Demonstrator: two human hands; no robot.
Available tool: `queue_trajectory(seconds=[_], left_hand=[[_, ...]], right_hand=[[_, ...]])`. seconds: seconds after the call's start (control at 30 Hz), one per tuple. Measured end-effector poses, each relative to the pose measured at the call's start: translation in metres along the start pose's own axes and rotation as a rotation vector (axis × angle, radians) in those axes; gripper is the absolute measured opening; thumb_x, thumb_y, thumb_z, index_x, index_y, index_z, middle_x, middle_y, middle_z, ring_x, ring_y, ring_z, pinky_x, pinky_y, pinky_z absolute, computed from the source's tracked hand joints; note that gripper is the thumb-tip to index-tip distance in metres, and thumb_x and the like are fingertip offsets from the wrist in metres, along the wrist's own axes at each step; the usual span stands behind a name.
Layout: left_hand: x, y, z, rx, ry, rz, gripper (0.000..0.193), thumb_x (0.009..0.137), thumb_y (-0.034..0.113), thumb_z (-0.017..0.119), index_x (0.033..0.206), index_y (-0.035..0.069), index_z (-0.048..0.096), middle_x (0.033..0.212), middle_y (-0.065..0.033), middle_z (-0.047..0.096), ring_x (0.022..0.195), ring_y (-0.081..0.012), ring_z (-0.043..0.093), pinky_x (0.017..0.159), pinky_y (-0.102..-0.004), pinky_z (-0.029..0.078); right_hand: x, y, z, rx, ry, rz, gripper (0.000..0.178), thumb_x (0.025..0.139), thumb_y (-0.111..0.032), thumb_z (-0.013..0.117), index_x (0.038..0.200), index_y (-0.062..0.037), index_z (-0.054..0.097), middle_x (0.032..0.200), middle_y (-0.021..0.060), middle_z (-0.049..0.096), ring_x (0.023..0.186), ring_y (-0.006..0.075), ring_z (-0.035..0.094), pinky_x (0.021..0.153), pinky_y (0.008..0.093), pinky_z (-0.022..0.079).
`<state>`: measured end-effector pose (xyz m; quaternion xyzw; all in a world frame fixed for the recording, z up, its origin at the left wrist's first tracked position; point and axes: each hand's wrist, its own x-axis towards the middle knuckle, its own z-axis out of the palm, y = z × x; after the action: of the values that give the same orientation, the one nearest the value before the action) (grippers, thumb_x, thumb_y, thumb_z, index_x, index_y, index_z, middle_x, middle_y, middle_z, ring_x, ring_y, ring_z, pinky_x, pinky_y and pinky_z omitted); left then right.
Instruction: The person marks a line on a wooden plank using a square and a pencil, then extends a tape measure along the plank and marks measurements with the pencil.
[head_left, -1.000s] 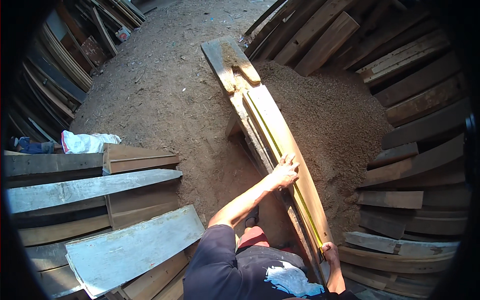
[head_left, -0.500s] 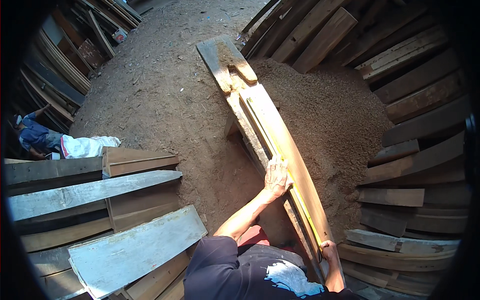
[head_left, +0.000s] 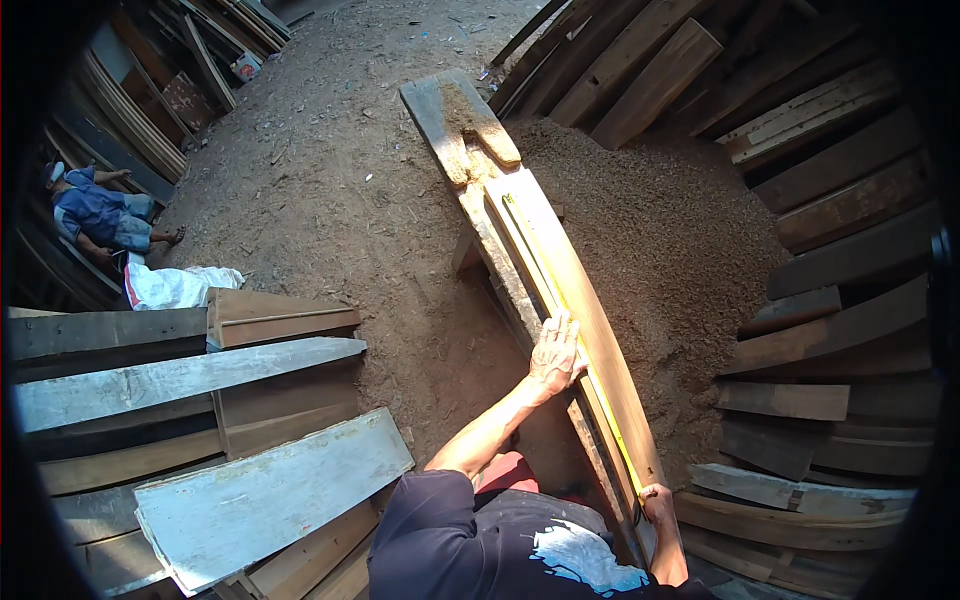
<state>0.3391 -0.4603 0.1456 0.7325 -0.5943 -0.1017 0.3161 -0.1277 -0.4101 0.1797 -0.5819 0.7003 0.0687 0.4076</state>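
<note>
Shifted slightly leftward since a second ago, the left hand (head_left: 555, 355) is being rested nearly flat, fingers straight, over the measuring tape (head_left: 620, 442) along the board (head_left: 600, 350), mid-frame. At lower right, the tape is being held in the curled right hand (head_left: 657, 502). Beneath, the board is being supported by a bench (head_left: 422, 108).

Hard daylight is thrown across the wooden plank (head_left: 573, 275) and the left hand (head_left: 553, 357), which is nearly washed out. Shade is cast over the stacked boards (head_left: 845, 325) at right, visibly bent by fisheye distortion; the corners are blacked out.
</note>
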Motion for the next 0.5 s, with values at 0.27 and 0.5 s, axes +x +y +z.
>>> queue_trajectory(seconds=[0.27,0.5], left_hand=[[0.002,-0.002,-0.001,-0.014,0.038,0.017,0.091,0.067,0.037,0.083,0.136,-0.011,0.045,0.145,-0.0324,0.039,0.14,-0.0462,0.032,0.117,-0.0513,0.024],[0.0,-0.001,-0.001,-0.02,0.042,0.011,0.09,0.068,0.036,0.082,0.135,-0.011,0.046,0.144,-0.0325,0.039,0.139,-0.0465,0.033,0.116,-0.0513,0.025]], right_hand=[[0.007,0.015,0.002,0.052,-0.011,-0.084,0.003,0.081,-0.002,0.062,0.08,-0.0026,0.065,0.073,0.0036,0.063,0.069,0.0119,0.058,0.061,0.03,0.049],[0.007,0.016,0.001,0.032,-0.022,-0.045,0.001,0.082,-0.003,0.064,0.081,-0.0033,0.065,0.073,0.0036,0.063,0.067,0.0126,0.058,0.057,0.0315,0.048]])
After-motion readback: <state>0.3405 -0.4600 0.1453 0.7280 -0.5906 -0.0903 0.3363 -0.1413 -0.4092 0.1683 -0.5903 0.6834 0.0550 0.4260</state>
